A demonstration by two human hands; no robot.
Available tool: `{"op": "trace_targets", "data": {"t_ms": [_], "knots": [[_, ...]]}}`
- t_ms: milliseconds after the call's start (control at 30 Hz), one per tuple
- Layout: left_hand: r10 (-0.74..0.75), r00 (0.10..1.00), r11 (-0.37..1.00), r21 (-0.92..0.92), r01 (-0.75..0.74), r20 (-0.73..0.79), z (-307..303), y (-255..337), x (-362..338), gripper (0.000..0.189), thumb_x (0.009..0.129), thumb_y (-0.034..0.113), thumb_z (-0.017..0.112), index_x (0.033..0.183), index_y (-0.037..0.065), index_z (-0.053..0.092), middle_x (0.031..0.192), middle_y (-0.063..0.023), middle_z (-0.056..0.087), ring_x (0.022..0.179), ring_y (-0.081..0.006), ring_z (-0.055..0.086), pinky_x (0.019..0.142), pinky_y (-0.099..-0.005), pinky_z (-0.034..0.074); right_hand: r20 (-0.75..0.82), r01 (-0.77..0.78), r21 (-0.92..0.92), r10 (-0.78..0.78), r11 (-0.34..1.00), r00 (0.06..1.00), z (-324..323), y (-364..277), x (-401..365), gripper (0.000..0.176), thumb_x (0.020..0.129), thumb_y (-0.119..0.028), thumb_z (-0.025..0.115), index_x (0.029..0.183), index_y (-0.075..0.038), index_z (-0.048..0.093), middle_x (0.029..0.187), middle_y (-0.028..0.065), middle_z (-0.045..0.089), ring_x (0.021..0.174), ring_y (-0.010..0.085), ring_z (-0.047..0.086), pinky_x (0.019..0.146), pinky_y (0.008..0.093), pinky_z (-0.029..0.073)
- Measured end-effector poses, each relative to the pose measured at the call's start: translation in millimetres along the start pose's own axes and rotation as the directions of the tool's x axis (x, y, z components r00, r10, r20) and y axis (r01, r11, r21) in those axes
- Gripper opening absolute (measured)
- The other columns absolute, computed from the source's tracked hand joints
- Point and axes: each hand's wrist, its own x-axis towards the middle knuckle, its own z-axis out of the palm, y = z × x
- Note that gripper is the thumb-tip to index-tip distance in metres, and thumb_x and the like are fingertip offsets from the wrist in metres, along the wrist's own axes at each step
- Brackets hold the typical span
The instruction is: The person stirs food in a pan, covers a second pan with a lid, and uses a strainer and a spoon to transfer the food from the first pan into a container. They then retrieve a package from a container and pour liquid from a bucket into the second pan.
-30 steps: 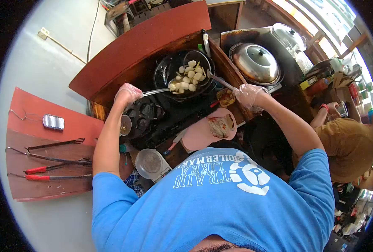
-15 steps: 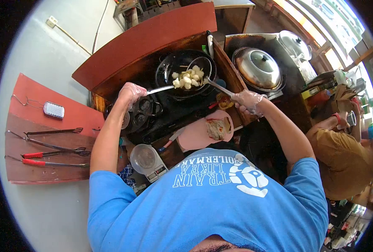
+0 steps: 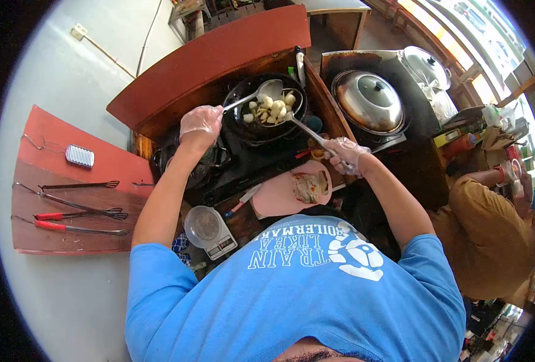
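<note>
In a clear plastic glove, my left hand (image 3: 201, 122) is closed round the handle of a metal spatula (image 3: 270, 90), whose blade is over the far side of the black wok (image 3: 236, 128). My right hand (image 3: 346, 155), gloved too, grips the long handle of a ladle (image 3: 307, 130); its bowl is in the wok, mostly hidden under food. Whitish food pieces (image 3: 278, 110) lie heaped between the two tools, with a few pieces at the wok's left side.
Right of the wok stands a lidded pan (image 3: 370, 101). Nearer me are a pink board (image 3: 275, 196), a knife (image 3: 241, 200) and a scale (image 3: 221, 244). Tongs (image 3: 80, 227) hang on the left panel. A co-worker (image 3: 490, 226) is at the far right, hands around a cup.
My left hand has moved right and the spatula blade has risen into view above the food. My right hand has shifted slightly left and the food heap has changed shape.
</note>
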Motion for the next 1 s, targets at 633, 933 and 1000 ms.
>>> {"op": "trace_targets", "data": {"t_ms": [633,933,1000], "knots": [[-0.393,0.803,0.909,0.06,0.412,0.448,105.8,-55.3,1.4,0.023,0.084,0.013,0.064,0.102,0.004,0.074,0.115,-0.0207,0.068,0.108,-0.0369,0.066,0.089,-0.0418,0.055,0.043,0.114,-0.257,-0.106,0.96,0.993,-5.5,-1.5,-27.9,0.04,0.099,-0.043,0.054,0.084,-0.006,0.059,0.059,-0.0024,0.05,0.047,0.0075,0.047,0.041,0.0231,0.039],[-0.656,0.706,0.508,-0.536,0.674,0.266,138.5,14.4,-28.9,0.013,0.078,0.018,0.071,0.087,0.014,0.079,0.095,-0.0169,0.072,0.093,-0.0341,0.07,0.084,-0.0413,0.056,0.044,0.182,-0.207,-0.177,0.961,0.983,-13.7,13.7,-43.2,0.044,0.098,-0.047,0.054,0.082,-0.006,0.059,0.052,-0.0017,0.05,0.041,0.011,0.047,0.038,0.0261,0.037],[-0.657,0.708,0.464,-0.603,0.649,0.257,140.2,26.5,-27.0,0.013,0.078,0.02,0.072,0.088,0.014,0.079,0.094,-0.0167,0.073,0.091,-0.0346,0.071,0.083,-0.0417,0.056,0.026,0.17,-0.231,-0.169,0.958,0.985,-12.5,15.7,-48.0,0.045,0.098,-0.048,0.054,0.081,-0.006,0.059,0.052,-0.0018,0.05,0.041,0.0112,0.047,0.038,0.0261,0.037]]}}
